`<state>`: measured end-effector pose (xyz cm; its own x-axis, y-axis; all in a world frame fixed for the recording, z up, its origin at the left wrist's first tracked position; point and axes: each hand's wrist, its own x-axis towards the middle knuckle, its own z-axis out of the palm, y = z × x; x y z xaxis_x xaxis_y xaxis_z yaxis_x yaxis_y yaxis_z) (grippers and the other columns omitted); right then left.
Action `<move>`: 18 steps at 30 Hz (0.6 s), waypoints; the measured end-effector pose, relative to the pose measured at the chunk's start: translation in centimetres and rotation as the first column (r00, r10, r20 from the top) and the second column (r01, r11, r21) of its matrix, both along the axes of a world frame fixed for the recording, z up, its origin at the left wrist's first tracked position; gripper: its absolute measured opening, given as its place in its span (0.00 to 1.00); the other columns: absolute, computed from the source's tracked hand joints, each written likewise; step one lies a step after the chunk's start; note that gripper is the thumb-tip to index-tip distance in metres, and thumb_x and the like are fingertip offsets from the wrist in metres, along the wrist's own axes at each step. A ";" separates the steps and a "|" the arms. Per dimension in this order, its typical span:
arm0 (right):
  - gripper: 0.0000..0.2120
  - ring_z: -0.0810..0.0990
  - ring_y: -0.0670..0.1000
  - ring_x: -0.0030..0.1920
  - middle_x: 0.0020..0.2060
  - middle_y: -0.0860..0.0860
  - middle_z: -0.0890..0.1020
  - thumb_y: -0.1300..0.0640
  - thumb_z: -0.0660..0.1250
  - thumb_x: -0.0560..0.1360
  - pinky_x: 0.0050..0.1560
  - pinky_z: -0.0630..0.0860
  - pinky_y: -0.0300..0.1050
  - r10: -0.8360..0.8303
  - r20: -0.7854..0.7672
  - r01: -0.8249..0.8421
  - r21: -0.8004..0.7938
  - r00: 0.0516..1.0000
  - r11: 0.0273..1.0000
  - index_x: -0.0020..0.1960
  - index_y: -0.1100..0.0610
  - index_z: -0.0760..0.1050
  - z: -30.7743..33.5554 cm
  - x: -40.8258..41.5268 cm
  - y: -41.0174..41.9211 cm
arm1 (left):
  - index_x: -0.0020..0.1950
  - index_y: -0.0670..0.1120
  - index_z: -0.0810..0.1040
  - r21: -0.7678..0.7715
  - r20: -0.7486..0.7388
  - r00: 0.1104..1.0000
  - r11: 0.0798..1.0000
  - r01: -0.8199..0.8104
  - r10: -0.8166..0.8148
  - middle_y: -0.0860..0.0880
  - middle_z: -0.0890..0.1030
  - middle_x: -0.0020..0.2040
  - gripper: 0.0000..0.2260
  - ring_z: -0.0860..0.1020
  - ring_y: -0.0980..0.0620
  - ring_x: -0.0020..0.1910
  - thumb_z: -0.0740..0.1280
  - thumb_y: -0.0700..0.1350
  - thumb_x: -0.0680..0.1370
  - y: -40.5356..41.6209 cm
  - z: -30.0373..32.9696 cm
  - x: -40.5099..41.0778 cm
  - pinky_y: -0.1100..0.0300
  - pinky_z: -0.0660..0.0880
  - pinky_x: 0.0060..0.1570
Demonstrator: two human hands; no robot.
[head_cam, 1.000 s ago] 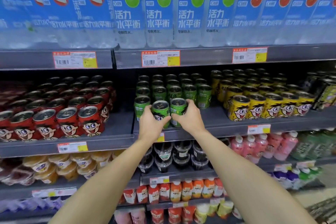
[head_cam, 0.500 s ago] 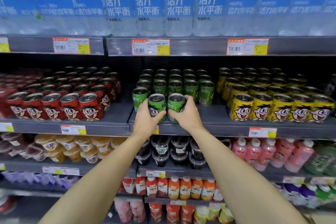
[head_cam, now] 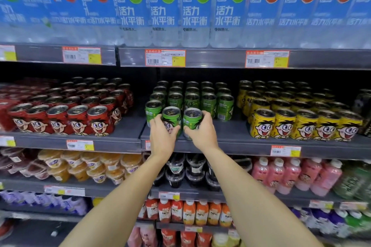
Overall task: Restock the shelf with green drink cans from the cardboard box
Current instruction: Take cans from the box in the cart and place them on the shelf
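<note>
Two green drink cans stand at the front edge of the grey shelf [head_cam: 236,138]. My left hand [head_cam: 162,136] grips the left green can [head_cam: 171,115]. My right hand [head_cam: 201,134] grips the right green can [head_cam: 192,119]. Both cans are upright, side by side and touching or nearly so. Behind them stand several rows of green cans [head_cam: 208,102], and one more green can [head_cam: 153,109] stands just left of the held pair. The cardboard box is out of view.
Red cans [head_cam: 78,118] fill the shelf to the left, yellow cans [head_cam: 301,124] to the right. Large water bottles [head_cam: 196,6] stand on the shelf above. Bare shelf lies right of my right hand. Fruit cups, dark cups and pink bottles sit below.
Both hands keep hold of the two green cans at the shelf front. The view has shifted slightly; the cans sit a little further in against the row.
</note>
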<state>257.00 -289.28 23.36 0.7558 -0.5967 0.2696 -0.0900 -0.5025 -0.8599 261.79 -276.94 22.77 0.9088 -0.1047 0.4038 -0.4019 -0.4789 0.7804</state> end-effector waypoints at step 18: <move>0.35 0.74 0.54 0.63 0.64 0.52 0.73 0.52 0.76 0.69 0.59 0.75 0.55 0.003 0.010 -0.003 -0.019 1.000 1.000 0.70 0.55 0.63 -0.3 0.2 -0.3 | 0.71 0.40 0.66 0.152 0.044 0.997 0.986 -0.066 0.060 0.41 0.69 0.65 0.28 0.71 0.42 0.63 0.72 0.43 0.75 -2.0 1.0 2.2 0.51 0.70 0.59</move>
<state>257.16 -289.54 23.04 0.7546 -0.5893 0.2885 -0.0803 -0.5193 -0.8508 264.03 -278.97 23.82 0.8995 -0.1111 0.4226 -0.3958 -0.6167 0.6804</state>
